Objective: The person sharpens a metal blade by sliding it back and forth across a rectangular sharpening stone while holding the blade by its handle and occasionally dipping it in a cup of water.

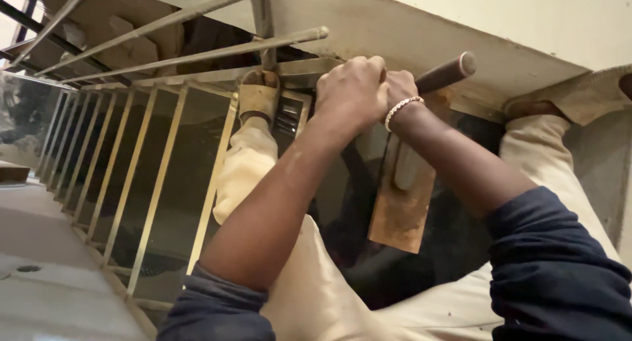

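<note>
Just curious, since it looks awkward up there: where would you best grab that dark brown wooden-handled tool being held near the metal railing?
Probably by the rounded dark brown wooden handle, coming from its free end at the upper right. It sticks out bare past the right hand, while the working end is hidden behind the left hand against the pale metal railing bars, so only the handle offers a clear grip.

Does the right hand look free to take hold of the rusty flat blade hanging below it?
Probably not: the right hand is closed on the dark wooden handle, and the left hand is pressed against it; the blade hangs below.
</note>
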